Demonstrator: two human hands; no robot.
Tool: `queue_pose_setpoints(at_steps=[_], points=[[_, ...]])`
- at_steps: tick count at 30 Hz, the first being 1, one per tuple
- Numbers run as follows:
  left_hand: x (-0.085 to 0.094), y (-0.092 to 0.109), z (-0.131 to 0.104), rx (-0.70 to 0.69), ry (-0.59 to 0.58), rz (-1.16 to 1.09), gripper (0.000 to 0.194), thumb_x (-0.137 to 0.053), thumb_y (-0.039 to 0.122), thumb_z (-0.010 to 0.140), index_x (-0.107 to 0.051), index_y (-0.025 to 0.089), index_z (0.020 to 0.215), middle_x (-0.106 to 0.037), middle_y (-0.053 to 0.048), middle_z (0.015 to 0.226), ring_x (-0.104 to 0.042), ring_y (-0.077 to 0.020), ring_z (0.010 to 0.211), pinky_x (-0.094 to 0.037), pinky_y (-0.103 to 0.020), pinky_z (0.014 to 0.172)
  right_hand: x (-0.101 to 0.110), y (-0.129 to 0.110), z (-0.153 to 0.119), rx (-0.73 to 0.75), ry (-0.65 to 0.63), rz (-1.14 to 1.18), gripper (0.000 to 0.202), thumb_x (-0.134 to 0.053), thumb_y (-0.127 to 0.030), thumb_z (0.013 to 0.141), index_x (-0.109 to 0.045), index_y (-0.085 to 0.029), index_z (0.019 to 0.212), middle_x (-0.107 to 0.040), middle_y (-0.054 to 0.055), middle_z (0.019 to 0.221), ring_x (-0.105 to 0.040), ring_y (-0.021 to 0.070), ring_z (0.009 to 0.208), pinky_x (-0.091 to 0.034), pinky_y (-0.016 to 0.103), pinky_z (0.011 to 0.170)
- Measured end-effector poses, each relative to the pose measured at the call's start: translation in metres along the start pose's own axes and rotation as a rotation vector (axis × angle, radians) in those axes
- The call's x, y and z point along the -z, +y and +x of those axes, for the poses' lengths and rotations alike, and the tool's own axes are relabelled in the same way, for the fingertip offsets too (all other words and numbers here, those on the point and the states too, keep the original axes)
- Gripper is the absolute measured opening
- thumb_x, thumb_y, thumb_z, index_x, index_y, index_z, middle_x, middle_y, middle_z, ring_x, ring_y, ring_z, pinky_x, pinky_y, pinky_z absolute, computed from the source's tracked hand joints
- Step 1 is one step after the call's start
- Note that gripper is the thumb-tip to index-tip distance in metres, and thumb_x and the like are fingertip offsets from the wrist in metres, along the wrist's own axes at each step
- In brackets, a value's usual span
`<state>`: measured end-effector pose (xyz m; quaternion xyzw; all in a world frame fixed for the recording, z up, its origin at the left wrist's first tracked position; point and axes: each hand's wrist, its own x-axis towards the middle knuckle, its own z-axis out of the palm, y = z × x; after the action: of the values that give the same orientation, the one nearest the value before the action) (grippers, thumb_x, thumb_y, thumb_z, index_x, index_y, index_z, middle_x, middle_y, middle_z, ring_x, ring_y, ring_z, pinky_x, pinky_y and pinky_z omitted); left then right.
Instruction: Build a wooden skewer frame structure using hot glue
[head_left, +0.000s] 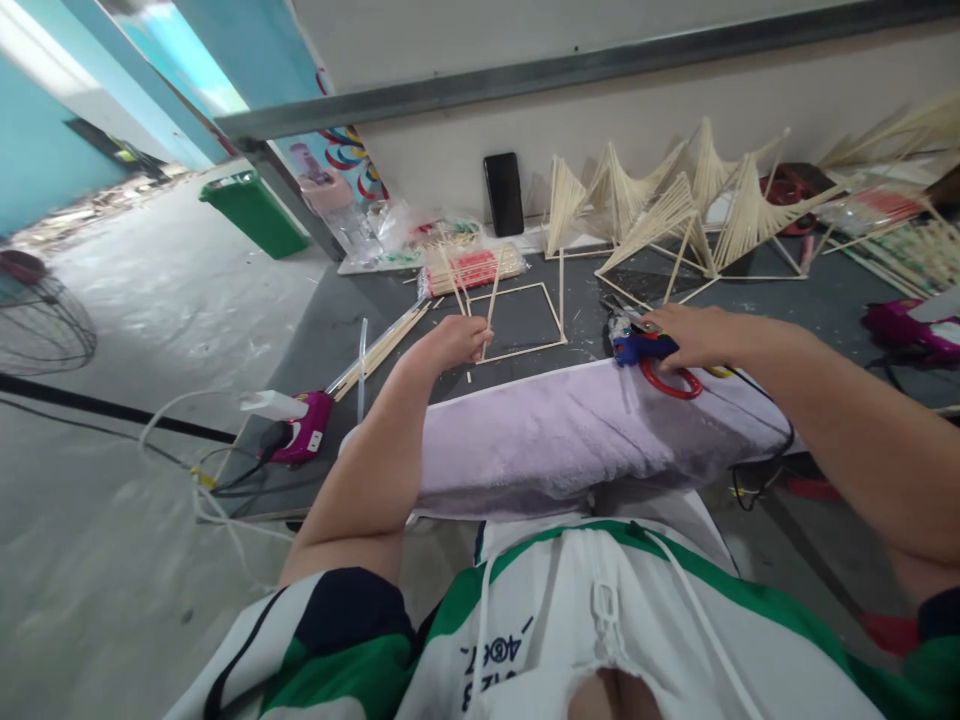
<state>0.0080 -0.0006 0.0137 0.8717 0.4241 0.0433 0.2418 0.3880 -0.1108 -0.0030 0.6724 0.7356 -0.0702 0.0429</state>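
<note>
The left hand (461, 340) pinches a thin stick (493, 290) at the near left corner of a stick frame (525, 351). The frame lies just behind the cloth (525, 440) on the tabletop's (330, 340) front edge. The right hand (694, 335) is at a blue tool (634, 347); its grip cannot be told. A sideways push might snap the stick, and a bump might knock the tool off the front edge.
</note>
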Motion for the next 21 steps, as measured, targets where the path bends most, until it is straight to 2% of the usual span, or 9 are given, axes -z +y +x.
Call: queue_pose_setpoints(at_steps=[2, 4, 6, 9, 12, 16, 21], points=[[-0.001, 0.000, 0.000, 0.011, 0.003, -0.003, 0.024, -0.045, 0.029, 0.087, -0.053, 0.020, 0.066, -0.060, -0.001, 0.061, -0.057, -0.0134, 0.061, -0.041, -0.024, 0.062, 0.012, -0.017, -0.008, -0.020, 0.089, -0.001, 0.062, -0.081, -0.024, 0.059, -0.066, -0.021, 0.120, -0.061, 0.019, 0.133, -0.056, 0.0445, 0.120, -0.048, 0.055, 0.092], [-0.002, -0.001, -0.001, 0.021, -0.003, -0.038, 0.023, -0.045, 0.030, 0.087, -0.053, 0.020, 0.068, -0.061, -0.001, 0.062, -0.057, -0.0133, 0.060, -0.042, -0.024, 0.061, 0.017, -0.049, -0.014, 0.070, 0.224, 0.197, 0.040, -0.071, -0.025, 0.071, -0.068, -0.022, 0.111, -0.068, 0.015, 0.120, -0.063, 0.0359, 0.112, -0.050, 0.049, 0.091], [-0.002, -0.001, -0.002, 0.035, -0.006, -0.071, 0.023, -0.045, 0.031, 0.087, -0.054, 0.020, 0.069, -0.061, -0.001, 0.063, -0.057, -0.0130, 0.060, -0.043, -0.023, 0.059, 0.013, -0.093, -0.013, 0.106, 0.303, 0.510, 0.028, -0.062, -0.032, 0.082, -0.067, -0.022, 0.108, -0.072, 0.009, 0.104, -0.068, 0.0259, 0.094, -0.053, 0.042, 0.084], [-0.002, 0.001, -0.003, 0.061, 0.000, -0.075, 0.023, -0.045, 0.031, 0.087, -0.053, 0.020, 0.068, -0.060, -0.001, 0.062, -0.057, -0.0123, 0.059, -0.043, -0.022, 0.059, -0.004, -0.160, 0.007, 0.061, 0.303, 0.987, 0.029, -0.060, -0.036, 0.084, -0.062, -0.022, 0.109, -0.070, 0.002, 0.085, -0.065, 0.0161, 0.065, -0.054, 0.033, 0.063], [-0.001, 0.003, -0.005, 0.067, -0.005, -0.080, 0.024, -0.045, 0.032, 0.087, -0.050, 0.020, 0.067, -0.059, 0.000, 0.062, -0.057, -0.0117, 0.058, -0.044, -0.022, 0.058, -0.014, -0.203, 0.039, -0.063, 0.292, 1.260, 0.036, -0.059, -0.035, 0.084, -0.056, -0.022, 0.117, -0.062, -0.002, 0.075, -0.055, 0.0129, 0.049, -0.048, 0.030, 0.048], [-0.002, 0.002, -0.003, 0.058, -0.003, -0.091, 0.025, -0.046, 0.031, 0.087, -0.049, 0.020, 0.065, -0.058, 0.000, 0.060, -0.056, -0.0113, 0.056, -0.043, -0.021, 0.056, -0.012, -0.218, 0.071, -0.085, 0.382, 1.282, 0.034, -0.061, -0.038, 0.083, -0.057, -0.022, 0.113, -0.060, 0.000, 0.076, -0.055, 0.0143, 0.054, -0.047, 0.030, 0.047], [-0.002, -0.003, -0.001, 0.028, -0.011, -0.038, 0.021, -0.042, 0.021, 0.082, -0.053, 0.018, 0.065, -0.060, 0.000, 0.060, -0.057, -0.0119, 0.059, -0.045, -0.022, 0.061, -0.018, -0.220, 0.088, 0.003, 0.437, 1.130, 0.016, -0.057, -0.039, 0.084, -0.060, -0.023, 0.087, -0.064, 0.002, 0.076, -0.060, 0.0183, 0.070, -0.049, 0.032, 0.062]])
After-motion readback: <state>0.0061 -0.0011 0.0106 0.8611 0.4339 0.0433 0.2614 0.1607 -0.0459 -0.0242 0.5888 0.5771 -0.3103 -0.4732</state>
